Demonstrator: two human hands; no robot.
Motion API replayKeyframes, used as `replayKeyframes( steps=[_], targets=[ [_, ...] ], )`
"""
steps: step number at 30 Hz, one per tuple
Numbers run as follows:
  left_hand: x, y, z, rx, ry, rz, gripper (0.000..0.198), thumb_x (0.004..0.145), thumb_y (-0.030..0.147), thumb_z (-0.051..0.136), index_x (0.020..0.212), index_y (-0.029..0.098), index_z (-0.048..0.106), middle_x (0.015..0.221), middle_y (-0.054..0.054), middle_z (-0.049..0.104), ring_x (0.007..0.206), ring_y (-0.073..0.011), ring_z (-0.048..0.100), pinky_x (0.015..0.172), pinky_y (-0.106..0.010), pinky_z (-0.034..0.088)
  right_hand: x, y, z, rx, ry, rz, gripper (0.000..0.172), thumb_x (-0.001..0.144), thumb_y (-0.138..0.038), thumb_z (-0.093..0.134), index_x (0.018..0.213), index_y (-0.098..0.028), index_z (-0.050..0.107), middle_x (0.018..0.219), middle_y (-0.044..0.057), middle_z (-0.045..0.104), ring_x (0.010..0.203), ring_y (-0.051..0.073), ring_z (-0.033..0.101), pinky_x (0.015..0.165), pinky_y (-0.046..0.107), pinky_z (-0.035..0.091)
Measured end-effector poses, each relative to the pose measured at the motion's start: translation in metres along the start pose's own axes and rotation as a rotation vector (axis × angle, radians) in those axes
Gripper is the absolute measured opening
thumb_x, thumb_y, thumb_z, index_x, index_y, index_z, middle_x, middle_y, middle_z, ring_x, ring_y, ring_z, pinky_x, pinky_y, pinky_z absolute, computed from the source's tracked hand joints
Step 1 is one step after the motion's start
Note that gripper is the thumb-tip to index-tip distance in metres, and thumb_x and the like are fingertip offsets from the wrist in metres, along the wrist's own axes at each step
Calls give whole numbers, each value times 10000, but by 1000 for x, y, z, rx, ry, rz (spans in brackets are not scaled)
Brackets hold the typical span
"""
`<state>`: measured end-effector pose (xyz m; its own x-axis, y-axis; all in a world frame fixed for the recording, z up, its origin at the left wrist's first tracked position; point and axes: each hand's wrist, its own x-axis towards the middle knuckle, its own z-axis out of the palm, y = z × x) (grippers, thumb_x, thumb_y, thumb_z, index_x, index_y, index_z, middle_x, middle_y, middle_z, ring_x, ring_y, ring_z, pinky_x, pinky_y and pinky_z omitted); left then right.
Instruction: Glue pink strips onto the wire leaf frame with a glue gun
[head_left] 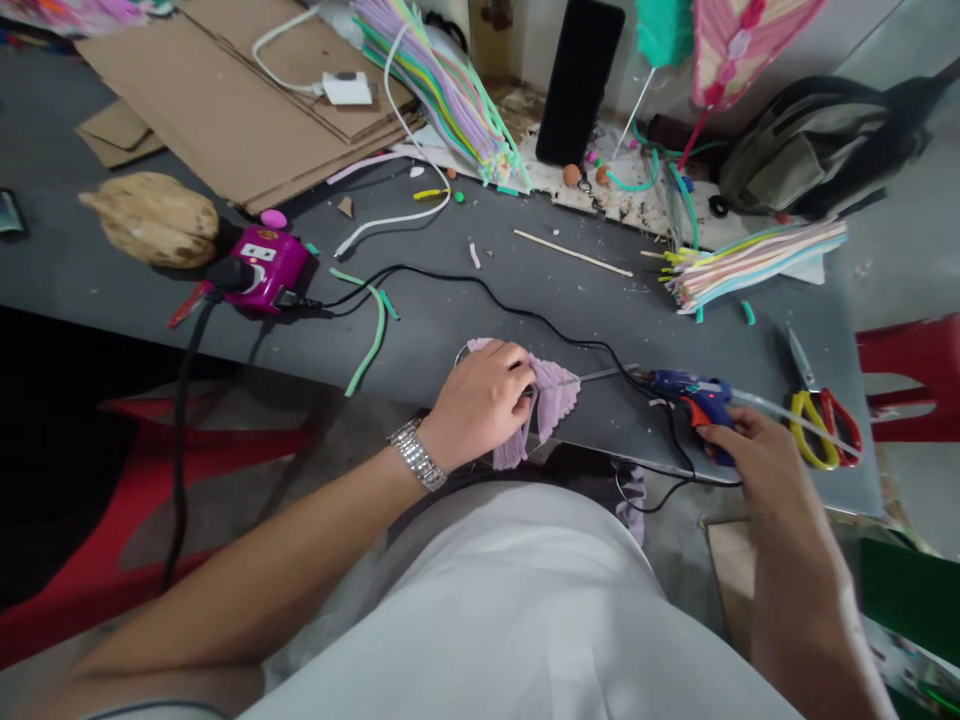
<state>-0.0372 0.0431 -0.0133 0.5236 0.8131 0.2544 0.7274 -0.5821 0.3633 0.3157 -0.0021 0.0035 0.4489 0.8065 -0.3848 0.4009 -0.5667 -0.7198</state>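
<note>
Lilac fuzzy craft piece [555, 405] on the bench [442, 335], glue gun [686, 392] just beside it

The left hand [480, 402] grips its upper end, fingers curled over and pressing down; the right hand [750, 462] closes around the gun, whose black cord [480, 293] trails across the bench. The piece looks light, soft and bendy, best held by its gathered end, away from the gun's nozzle.

No words, labels, brands or numbers can be read anywhere in view.
</note>
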Motion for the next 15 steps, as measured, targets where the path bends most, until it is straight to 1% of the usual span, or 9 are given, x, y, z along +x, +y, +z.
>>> replayKeyframes(
  steps=[1, 3, 5, 7, 10, 11, 13, 14, 15],
  targets=[
    [1, 2, 1, 14, 4, -9, 101, 851, 97, 679, 912, 162, 727, 1059, -103, 703, 984, -255, 646, 855, -404, 556, -5, -5, 0, 149, -58, 52, 388, 514, -397, 831, 786, -199, 638, 580, -13, 617, 481, 133, 523, 422, 239, 314],
    [2, 4, 2, 34, 9, -18, 95, 846, 91, 674, 899, 158, 717, 1048, -105, 700, 972, -256, 636, 857, -405, 552, -17, -14, 1, 369, -110, 35, 347, 550, -348, 834, 788, -208, 624, 612, -14, 618, 475, 117, 516, 398, 221, 271],
    [2, 5, 3, 37, 12, -18, 98, 848, 87, 669, 900, 155, 716, 1040, -105, 699, 962, -254, 631, 852, -400, 548, -29, -21, 5, 511, -96, -86, 277, 627, -309, 813, 802, -222, 616, 645, -16, 607, 483, 105, 501, 417, 230, 294],
    [2, 4, 4, 27, 22, -15, 109, 854, 83, 662, 912, 155, 721, 1040, -104, 699, 963, -251, 630, 847, -394, 543, -37, -24, 8, 610, -124, -200, 215, 744, -358, 740, 892, -234, 645, 663, -5, 593, 494, 113, 485, 455, 264, 337],
    [0, 3, 7, 14, 47, -8, 111, 870, 90, 655, 911, 165, 727, 1044, -98, 697, 964, -246, 628, 838, -385, 535, -43, -28, 11, 680, -193, -231, 310, 848, -473, 609, 1013, -220, 680, 637, 2, 562, 509, 138, 478, 464, 284, 340],
    [-1, 3, 7, 15, 52, -6, 110, 874, 94, 654, 908, 168, 728, 1043, -95, 695, 964, -244, 627, 835, -382, 532, -45, -30, 12, 684, -172, -242, 295, 847, -459, 610, 1004, -218, 677, 648, 5, 576, 533, 148, 508, 475, 284, 364],
    [-2, 4, 8, 27, 53, -6, 110, 883, 99, 652, 909, 170, 731, 1026, -93, 686, 956, -240, 623, 813, -372, 526, -48, -34, 14, 674, -106, -295, 192, 814, -376, 647, 936, -227, 647, 721, 14, 638, 589, 159, 581, 518, 292, 437],
    [-3, 4, 8, 36, 48, -7, 114, 887, 100, 648, 914, 170, 733, 1011, -93, 681, 947, -238, 618, 795, -367, 520, -51, -36, 16, 669, -105, -325, 160, 800, -347, 653, 908, -232, 627, 756, 14, 663, 578, 153, 593, 520, 292, 454],
    [-3, 5, 7, 48, 39, -6, 121, 893, 98, 640, 918, 169, 734, 990, -92, 677, 937, -237, 611, 779, -363, 512, -53, -38, 17, 661, -148, -343, 148, 792, -340, 655, 887, -237, 609, 770, 11, 677, 534, 142, 582, 496, 288, 450]
  ],
)
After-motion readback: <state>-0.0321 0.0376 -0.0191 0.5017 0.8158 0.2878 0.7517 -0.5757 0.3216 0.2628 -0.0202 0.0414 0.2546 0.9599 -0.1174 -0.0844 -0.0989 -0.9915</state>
